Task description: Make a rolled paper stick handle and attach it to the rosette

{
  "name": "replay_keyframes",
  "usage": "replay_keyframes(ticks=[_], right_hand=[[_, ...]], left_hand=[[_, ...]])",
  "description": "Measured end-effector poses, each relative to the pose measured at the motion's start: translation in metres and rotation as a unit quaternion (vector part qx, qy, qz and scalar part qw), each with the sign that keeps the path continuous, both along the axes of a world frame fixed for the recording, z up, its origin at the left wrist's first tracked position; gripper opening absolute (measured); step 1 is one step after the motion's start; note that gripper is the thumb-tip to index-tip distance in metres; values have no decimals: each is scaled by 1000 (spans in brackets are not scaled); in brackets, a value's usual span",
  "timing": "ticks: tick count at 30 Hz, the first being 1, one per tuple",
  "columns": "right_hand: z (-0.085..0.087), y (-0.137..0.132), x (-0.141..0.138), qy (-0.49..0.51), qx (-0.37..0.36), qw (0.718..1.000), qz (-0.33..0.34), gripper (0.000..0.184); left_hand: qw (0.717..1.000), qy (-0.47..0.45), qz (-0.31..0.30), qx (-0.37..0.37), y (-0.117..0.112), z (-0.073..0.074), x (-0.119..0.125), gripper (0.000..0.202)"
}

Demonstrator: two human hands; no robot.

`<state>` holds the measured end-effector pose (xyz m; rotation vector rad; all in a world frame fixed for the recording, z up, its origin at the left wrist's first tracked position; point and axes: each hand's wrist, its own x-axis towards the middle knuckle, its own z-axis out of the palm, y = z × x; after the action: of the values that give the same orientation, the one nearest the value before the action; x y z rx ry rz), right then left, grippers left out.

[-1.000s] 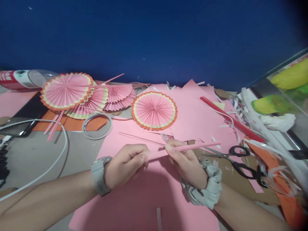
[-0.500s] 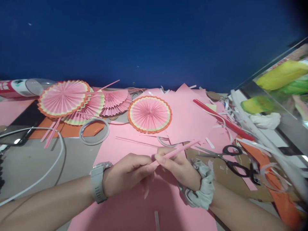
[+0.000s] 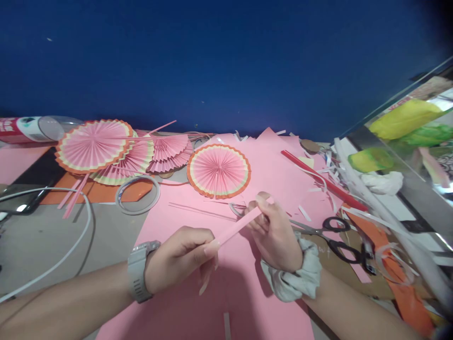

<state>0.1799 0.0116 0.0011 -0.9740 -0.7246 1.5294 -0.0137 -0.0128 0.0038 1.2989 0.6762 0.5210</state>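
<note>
A narrow folded pink paper strip [image 3: 235, 229] runs slantwise between both hands above a large pink paper sheet [image 3: 226, 293]. My left hand [image 3: 179, 257], with a grey watch on its wrist, pinches the strip's lower left end. My right hand [image 3: 274, 231], with a grey scrunchie round the wrist, is closed on the strip's upper right end. A finished pink pleated paper rosette [image 3: 218, 170] with a yellow and orange rim lies flat just beyond the hands.
More pleated rosettes [image 3: 94, 145] are stacked at the back left beside a tape ring [image 3: 137, 194]. Black-handled scissors [image 3: 336, 238] lie right of my right hand among paper scraps. A white cable [image 3: 76, 241] curves at left, and a long red strip [image 3: 323, 179] lies at the right.
My right hand has slid up along the strip toward its far end, and the strip now tilts more steeply. My left hand stays pinched on the lower end.
</note>
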Motion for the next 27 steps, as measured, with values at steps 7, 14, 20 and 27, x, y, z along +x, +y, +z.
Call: replay_keyframes(ticks=[7,14,20,27], right_hand=[[6,9,9,-27,26,995,-94,34],[-2,-30,-16,-158,133,941,270,47],[-4,-27,-10,-202,66,954,213,39],[-5,-24,-7,-246,107,927,261,36]], left_hand=[[999,-26,13,20,-1,-1,2,38],[1000,-7,18,1,1,-4,6,36],[999,43,15,15,4,-5,7,38],[998,52,-18,23,4,-6,10,39]])
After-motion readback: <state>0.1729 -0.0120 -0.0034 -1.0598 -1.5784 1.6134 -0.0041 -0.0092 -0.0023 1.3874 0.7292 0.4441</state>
